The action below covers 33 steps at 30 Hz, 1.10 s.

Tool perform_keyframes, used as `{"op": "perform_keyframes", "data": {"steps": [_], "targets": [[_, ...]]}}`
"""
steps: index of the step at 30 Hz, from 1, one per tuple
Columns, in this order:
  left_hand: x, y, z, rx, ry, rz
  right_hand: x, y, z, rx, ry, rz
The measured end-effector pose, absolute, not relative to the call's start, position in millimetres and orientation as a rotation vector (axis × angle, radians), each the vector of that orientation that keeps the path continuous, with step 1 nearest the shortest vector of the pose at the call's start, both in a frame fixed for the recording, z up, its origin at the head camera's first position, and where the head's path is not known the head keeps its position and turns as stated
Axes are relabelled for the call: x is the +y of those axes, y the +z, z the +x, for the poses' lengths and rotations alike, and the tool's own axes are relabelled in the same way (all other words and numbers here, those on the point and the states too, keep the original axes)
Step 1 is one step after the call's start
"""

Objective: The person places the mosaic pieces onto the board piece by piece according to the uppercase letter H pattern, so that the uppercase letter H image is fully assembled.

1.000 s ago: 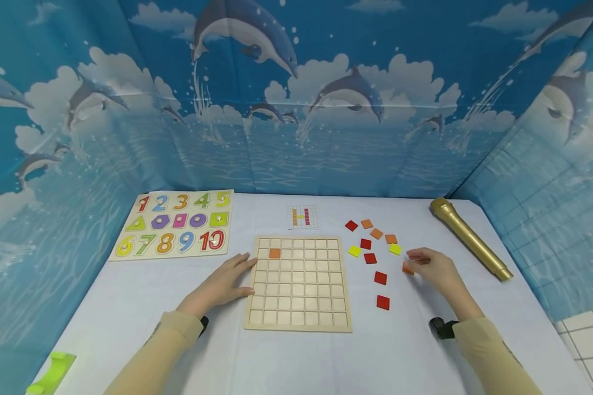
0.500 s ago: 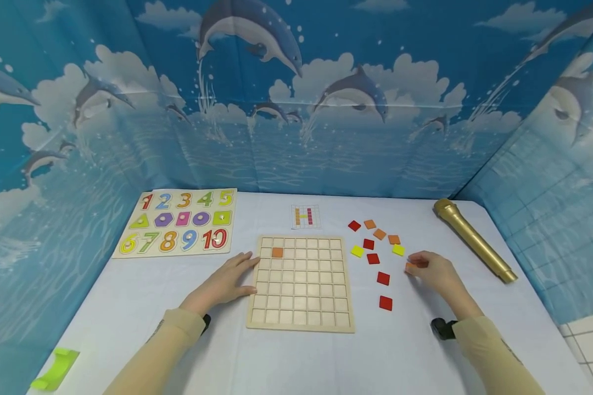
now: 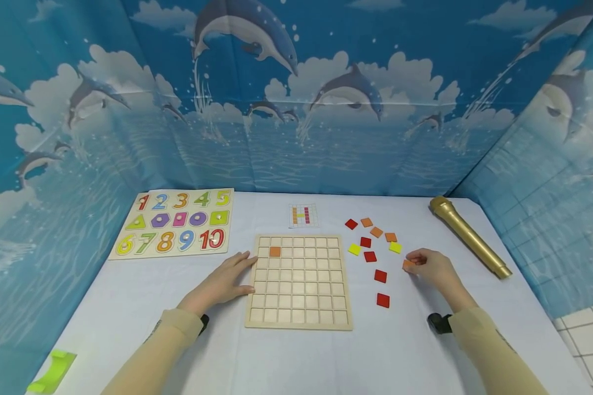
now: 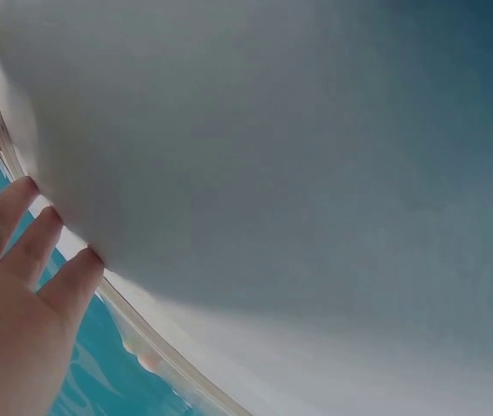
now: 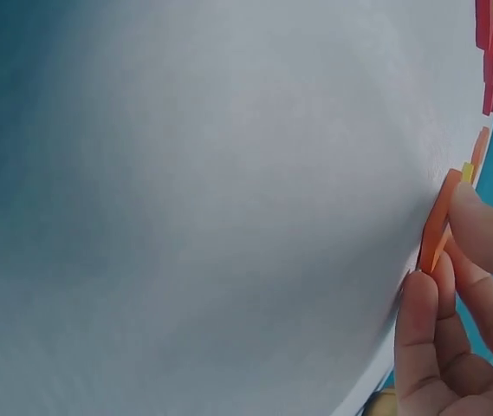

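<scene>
Head view: on a white desk (image 3: 286, 359), the left hand (image 3: 218, 282) lies with fingers straight and spread, the tips touching the left edge of a wooden board (image 3: 298, 328). One orange square (image 3: 274, 252) occupies the board's second row, second column from the left. Well to the right of the board, the right hand (image 3: 432, 267) pinches an orange tile (image 3: 408, 265) between thumb and fingers; whether the tile touches the desk cannot be told. Between board and right hand lie five red tiles (image 3: 382, 300), two yellow tiles (image 3: 395, 248) and three further orange ones. Beyond the board's far edge, a card (image 3: 303, 216); at far right, a gold microphone (image 3: 470, 237).
</scene>
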<state>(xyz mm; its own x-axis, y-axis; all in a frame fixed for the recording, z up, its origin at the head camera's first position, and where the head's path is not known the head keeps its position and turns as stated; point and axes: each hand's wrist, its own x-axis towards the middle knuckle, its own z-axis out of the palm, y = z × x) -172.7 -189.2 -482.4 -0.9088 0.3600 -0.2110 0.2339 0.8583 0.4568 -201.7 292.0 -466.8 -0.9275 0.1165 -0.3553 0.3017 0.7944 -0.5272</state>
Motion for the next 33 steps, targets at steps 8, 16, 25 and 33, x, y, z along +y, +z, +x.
{"op": "perform_keyframes", "data": {"steps": [8,16,25,33], "targets": [[-190,-482,-174,2.744,0.61,0.462,294,-470,-202,2.646,-0.875,0.381],[-189,-479,-177,2.746,0.598,0.496,296,-472,-195,2.634,-0.959,0.404],[-189,-478,-174,2.741,0.605,0.475,239,-453,-194,2.564,-1.244,0.353],[-190,-480,-172,2.748,0.627,0.456,153,-447,-206,2.467,-1.453,0.187]]}}
